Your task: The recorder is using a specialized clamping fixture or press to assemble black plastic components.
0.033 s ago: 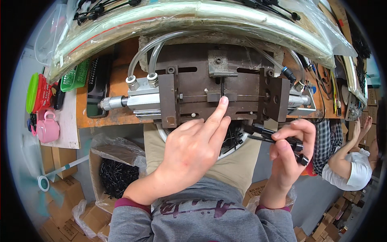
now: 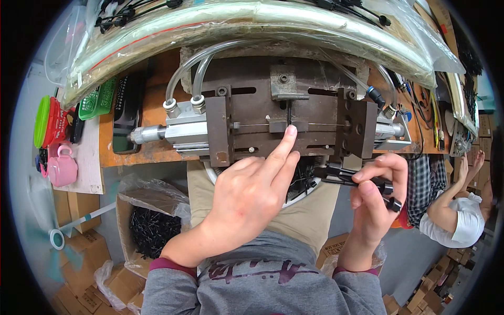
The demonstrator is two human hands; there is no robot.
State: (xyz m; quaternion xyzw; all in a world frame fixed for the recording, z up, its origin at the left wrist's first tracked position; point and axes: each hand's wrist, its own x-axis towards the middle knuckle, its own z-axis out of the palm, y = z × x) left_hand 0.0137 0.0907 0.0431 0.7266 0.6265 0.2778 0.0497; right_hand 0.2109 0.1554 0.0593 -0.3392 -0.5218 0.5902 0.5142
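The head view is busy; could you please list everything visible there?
fixture: one, brown, bench centre
bench: one, orange, beneath fixture
cylinders: two, silver, fixture's ends
tubes: several, clear, at cylinders
cables: several, mixed colours, bench right
plastic sheeting: uncounted, clear, across top
basket: one, green, upper left
tray: one, black, beside basket
cup: one, pink, far left
container: one, red, beyond cup
carton: one, brown, left of lap
loose parts: many, black, inside carton
boxes: several, brown, floor
co-worker: one, white top, far right
slim part: one, black, at left fingertip
held parts: several, black, right hand
left hand: one, grey sleeve, at fixture
right hand: one, grey sleeve, holding parts
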